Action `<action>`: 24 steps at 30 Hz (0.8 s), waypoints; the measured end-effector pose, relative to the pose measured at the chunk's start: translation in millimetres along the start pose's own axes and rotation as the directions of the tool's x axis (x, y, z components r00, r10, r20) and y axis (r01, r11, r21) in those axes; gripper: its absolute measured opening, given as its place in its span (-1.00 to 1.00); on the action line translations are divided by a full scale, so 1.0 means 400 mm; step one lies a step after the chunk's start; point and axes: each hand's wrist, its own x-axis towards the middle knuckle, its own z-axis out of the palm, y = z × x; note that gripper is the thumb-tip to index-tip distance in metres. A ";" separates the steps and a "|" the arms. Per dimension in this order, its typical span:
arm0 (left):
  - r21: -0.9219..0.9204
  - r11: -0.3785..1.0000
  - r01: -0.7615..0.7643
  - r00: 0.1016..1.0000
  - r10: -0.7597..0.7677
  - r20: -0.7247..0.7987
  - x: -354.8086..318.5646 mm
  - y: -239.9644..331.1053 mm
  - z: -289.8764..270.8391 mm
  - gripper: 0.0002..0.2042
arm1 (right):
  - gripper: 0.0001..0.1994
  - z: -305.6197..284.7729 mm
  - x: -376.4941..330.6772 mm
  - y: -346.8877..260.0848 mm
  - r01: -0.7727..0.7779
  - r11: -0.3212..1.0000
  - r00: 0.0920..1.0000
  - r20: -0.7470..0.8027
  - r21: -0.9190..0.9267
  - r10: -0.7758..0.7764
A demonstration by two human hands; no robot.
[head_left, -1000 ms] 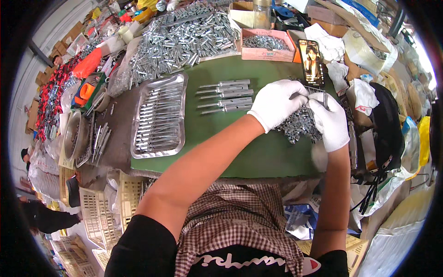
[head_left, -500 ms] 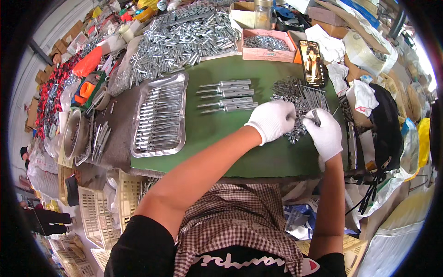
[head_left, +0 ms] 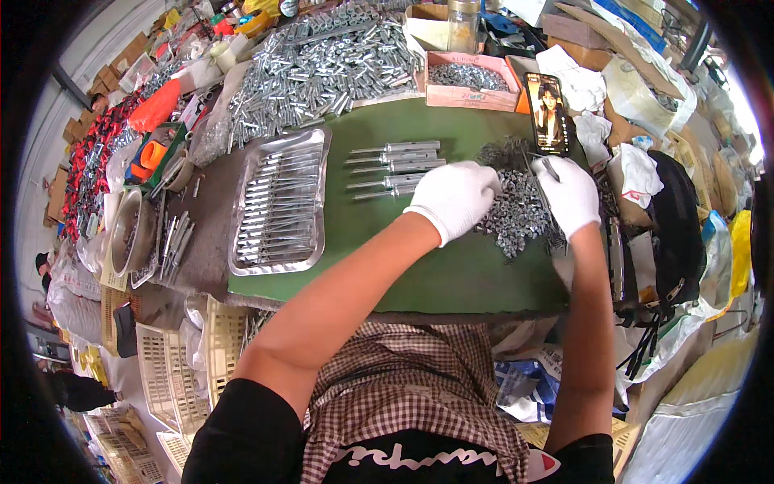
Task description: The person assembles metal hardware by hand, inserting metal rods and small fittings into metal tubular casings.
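My left hand (head_left: 455, 200), in a white glove, is closed at the left edge of a pile of small metal pieces (head_left: 513, 211). What its curled fingers hold, if anything, is hidden. To the right of the pile, my gloved right hand (head_left: 571, 196) is closed on a small grey metal piece (head_left: 551, 168) that shows at its fingertips. Thin metal rods lie beside and partly under that hand. Left of my left hand, several metal tubes with thin rods (head_left: 395, 168) lie in a row on the green mat (head_left: 379, 282).
A metal tray (head_left: 319, 202) of rod assemblies stands on the left. Behind are a heap of metal tubes (head_left: 330, 68), a pink box of small parts (head_left: 472, 98) and an upright phone (head_left: 548, 117). Dark wire-like parts (head_left: 504, 152) lie beyond the pile. A black bag (head_left: 676, 218) is at right.
My left hand has moved left, off the middle of the pile. My right hand has moved slightly away from me, its fingertips now over the far ends of the rods.
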 end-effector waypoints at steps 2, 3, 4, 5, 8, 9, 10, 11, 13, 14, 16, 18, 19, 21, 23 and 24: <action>0.025 0.998 0.058 0.998 -0.058 -0.002 0.009 -0.001 -0.007 -0.80 | -0.79 0.031 0.037 0.024 -0.086 0.994 0.991 0.109 0.060 0.080; 0.017 0.995 0.097 0.994 -0.096 -0.045 0.007 -0.011 -0.005 -0.80 | -0.78 0.045 0.062 0.015 -0.103 0.995 0.979 0.175 0.009 0.100; 0.006 0.991 0.133 0.987 -0.132 -0.088 0.005 -0.019 -0.004 -0.79 | -0.78 0.055 0.077 -0.003 -0.107 0.994 0.976 0.189 -0.006 0.107; -0.035 0.986 0.162 0.981 -0.165 -0.099 0.001 -0.025 0.001 -0.79 | -0.77 0.064 0.093 -0.020 -0.093 0.992 0.978 0.179 -0.091 0.108; -0.025 0.981 0.195 0.973 -0.196 -0.120 -0.003 -0.036 -0.001 -0.79 | -0.74 0.090 0.125 -0.026 -0.096 0.977 0.977 0.169 -0.191 0.129; -0.023 0.980 0.198 0.973 -0.199 -0.117 -0.003 -0.038 -0.003 -0.79 | -0.73 0.096 0.130 -0.028 -0.109 0.972 0.975 0.169 -0.210 0.146; -0.021 0.977 0.213 0.969 -0.214 -0.123 -0.001 -0.040 -0.005 -0.79 | -0.73 0.096 0.133 -0.027 -0.111 0.972 0.974 0.171 -0.209 0.148; -0.020 0.974 0.228 0.965 -0.228 -0.128 0.003 -0.042 -0.005 -0.79 | -0.72 0.090 0.136 -0.023 -0.123 0.971 0.968 0.190 -0.206 0.163; 0.007 0.976 0.219 0.966 -0.216 -0.141 0.010 -0.051 -0.006 -0.79 | -0.71 0.088 0.133 -0.010 -0.116 0.969 0.969 0.188 -0.219 0.158; 0.034 0.978 0.206 0.968 -0.198 -0.154 0.017 -0.055 -0.005 -0.79 | -0.71 0.079 0.128 -0.001 -0.117 0.968 0.969 0.190 -0.221 0.160; 0.025 0.983 0.181 0.969 -0.174 -0.173 0.028 -0.066 -0.005 -0.81 | -0.69 0.050 0.114 -0.004 -0.153 0.984 0.940 0.293 -0.087 0.172; 0.017 0.989 0.149 0.971 -0.143 -0.192 0.037 -0.059 0.003 -0.82 | -0.71 0.046 0.088 0.010 -0.156 0.988 0.936 0.321 0.013 0.143; -0.044 0.998 0.050 0.972 -0.059 -0.226 0.043 -0.047 0.010 -0.83 | -0.73 0.044 0.069 0.009 -0.222 0.953 0.927 0.348 0.205 0.141; -0.153 0.988 -0.039 0.980 0.008 -0.197 0.042 -0.022 0.013 -0.81 | -0.82 0.015 0.035 -0.042 -0.440 0.778 0.862 0.453 0.449 0.226; -0.196 0.980 -0.022 0.986 -0.012 -0.168 0.040 -0.002 0.019 -0.81 | -0.82 0.000 0.017 -0.053 -0.488 0.720 0.843 0.480 0.493 0.243; -0.234 0.972 0.000 0.990 -0.033 -0.138 0.039 0.005 0.024 -0.81 | -0.83 -0.003 0.011 -0.054 -0.533 0.656 0.823 0.509 0.535 0.253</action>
